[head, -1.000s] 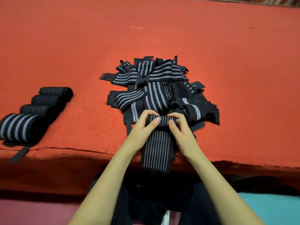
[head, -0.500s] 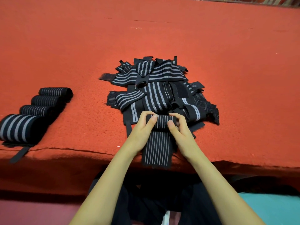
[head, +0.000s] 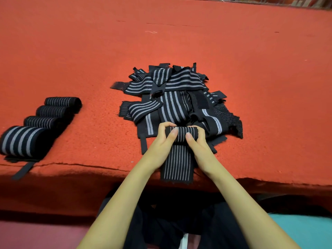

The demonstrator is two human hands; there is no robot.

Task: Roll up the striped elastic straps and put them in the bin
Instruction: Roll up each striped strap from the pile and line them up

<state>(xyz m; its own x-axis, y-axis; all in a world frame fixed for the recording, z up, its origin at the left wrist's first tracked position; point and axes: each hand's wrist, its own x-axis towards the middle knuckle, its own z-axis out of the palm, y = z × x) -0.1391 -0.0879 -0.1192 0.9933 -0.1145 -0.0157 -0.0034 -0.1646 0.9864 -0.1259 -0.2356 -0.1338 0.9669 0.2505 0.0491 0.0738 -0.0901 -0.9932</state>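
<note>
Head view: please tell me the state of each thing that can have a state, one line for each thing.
Strap in hands: partly rolled; flat tail reaches the table edge.
Left hand: grips the roll's left end.
Right hand: grips the roll's right end.
Pile of straps: unrolled, heaped on the table.
Four rolled straps: rolled, in a row at the left.
Bin: not in view.

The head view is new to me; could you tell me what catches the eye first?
At centre, the left hand and right hand grip a half-rolled striped strap at the red table's near edge. Behind lies a heap of loose straps; four finished rolls line the left.
</note>
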